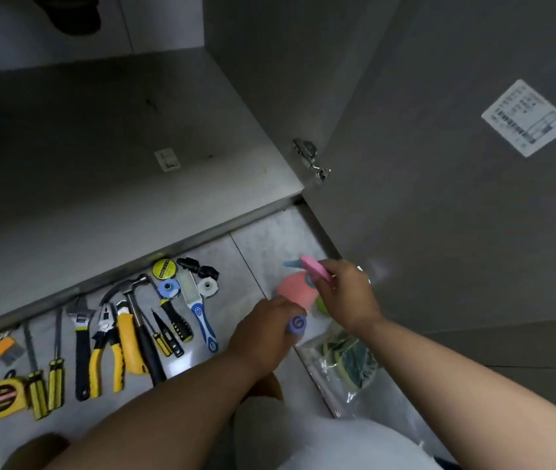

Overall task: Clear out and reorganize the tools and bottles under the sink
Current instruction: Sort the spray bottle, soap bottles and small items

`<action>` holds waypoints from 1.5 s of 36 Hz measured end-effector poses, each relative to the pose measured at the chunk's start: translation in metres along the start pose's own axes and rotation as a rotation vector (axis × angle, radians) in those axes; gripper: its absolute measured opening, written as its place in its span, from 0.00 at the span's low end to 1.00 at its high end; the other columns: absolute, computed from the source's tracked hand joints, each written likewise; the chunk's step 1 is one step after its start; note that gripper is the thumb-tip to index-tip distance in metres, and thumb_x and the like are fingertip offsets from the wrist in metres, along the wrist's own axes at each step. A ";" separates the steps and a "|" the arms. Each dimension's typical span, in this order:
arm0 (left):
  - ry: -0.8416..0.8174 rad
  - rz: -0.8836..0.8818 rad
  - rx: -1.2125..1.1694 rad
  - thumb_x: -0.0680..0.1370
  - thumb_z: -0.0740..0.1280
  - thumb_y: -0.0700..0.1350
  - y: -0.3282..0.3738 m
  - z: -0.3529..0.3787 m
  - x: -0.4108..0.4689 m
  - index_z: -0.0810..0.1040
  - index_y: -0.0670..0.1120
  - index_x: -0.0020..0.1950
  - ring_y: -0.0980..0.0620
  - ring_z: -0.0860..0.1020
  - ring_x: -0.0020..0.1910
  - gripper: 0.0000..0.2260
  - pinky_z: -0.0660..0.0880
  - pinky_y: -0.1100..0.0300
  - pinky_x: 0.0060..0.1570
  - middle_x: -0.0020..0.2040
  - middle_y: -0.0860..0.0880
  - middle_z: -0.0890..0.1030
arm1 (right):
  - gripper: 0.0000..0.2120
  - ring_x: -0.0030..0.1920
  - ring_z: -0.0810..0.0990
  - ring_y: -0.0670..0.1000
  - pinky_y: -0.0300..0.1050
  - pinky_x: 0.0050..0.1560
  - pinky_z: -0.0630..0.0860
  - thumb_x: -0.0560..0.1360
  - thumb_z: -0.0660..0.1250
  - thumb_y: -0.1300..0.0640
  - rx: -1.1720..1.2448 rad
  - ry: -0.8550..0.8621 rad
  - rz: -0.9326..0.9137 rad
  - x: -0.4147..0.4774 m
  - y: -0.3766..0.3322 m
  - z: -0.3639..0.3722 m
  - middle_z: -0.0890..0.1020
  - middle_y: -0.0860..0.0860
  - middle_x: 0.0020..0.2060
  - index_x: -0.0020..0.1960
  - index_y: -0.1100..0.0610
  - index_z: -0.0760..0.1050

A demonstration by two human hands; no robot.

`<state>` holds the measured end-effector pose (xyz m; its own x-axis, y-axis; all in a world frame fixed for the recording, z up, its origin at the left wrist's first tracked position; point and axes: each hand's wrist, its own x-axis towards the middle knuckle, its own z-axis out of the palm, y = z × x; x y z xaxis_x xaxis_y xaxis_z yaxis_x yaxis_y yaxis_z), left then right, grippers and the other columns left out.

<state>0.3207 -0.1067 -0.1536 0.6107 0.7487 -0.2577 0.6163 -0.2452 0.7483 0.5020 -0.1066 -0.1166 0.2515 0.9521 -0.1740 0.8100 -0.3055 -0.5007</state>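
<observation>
- Pink plastic filled my right hand (346,293): my fingers were closed around the trigger head (315,270) of a spray bottle (295,293), its blue nozzle pointing away from me, toward the cabinet.
- My left hand (263,329) was wrapped around a purple-capped bottle (296,324), just beside the pink one and touching its lower side; how much of that bottle lay under my palm I could not tell.
- Both bottles stood on the floor tiles (259,245), in front of the open cabinet door (456,198), their long axes roughly upright and tilted toward me.
- Just behind my right wrist lay a clear bag of sponges (349,361).
- Well to my left, the tools sat in a row along the cabinet's front edge, from the tape measure (0,398) to the hammer (141,320).
- Beyond them, the cabinet floor (107,137) lay up and to the left of both grips, so I judged my left hand had the shorter reach in.
</observation>
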 end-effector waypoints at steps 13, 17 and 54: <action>0.082 -0.015 -0.133 0.77 0.71 0.46 -0.017 0.016 -0.001 0.78 0.57 0.65 0.60 0.73 0.59 0.17 0.75 0.64 0.58 0.61 0.59 0.77 | 0.13 0.56 0.81 0.62 0.48 0.53 0.76 0.77 0.68 0.52 -0.208 0.047 0.189 0.129 -0.034 0.005 0.82 0.59 0.55 0.60 0.51 0.81; 0.081 -0.013 -0.135 0.78 0.70 0.47 -0.016 0.019 -0.003 0.76 0.58 0.66 0.58 0.71 0.61 0.17 0.77 0.58 0.59 0.62 0.61 0.75 | 0.15 0.57 0.81 0.63 0.48 0.54 0.76 0.76 0.67 0.50 -0.211 0.108 0.196 0.154 -0.038 0.006 0.82 0.59 0.57 0.62 0.50 0.79; 0.076 -0.126 -0.349 0.73 0.77 0.45 -0.010 0.014 0.000 0.82 0.51 0.64 0.55 0.78 0.60 0.20 0.78 0.55 0.61 0.60 0.55 0.80 | 0.13 0.50 0.82 0.64 0.49 0.53 0.77 0.70 0.66 0.65 -0.528 -0.136 0.046 0.051 0.013 -0.034 0.80 0.59 0.52 0.50 0.53 0.82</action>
<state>0.3215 -0.1127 -0.1702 0.4945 0.8063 -0.3247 0.4698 0.0664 0.8803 0.5440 -0.0613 -0.1029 0.2504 0.9169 -0.3109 0.9645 -0.2641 -0.0020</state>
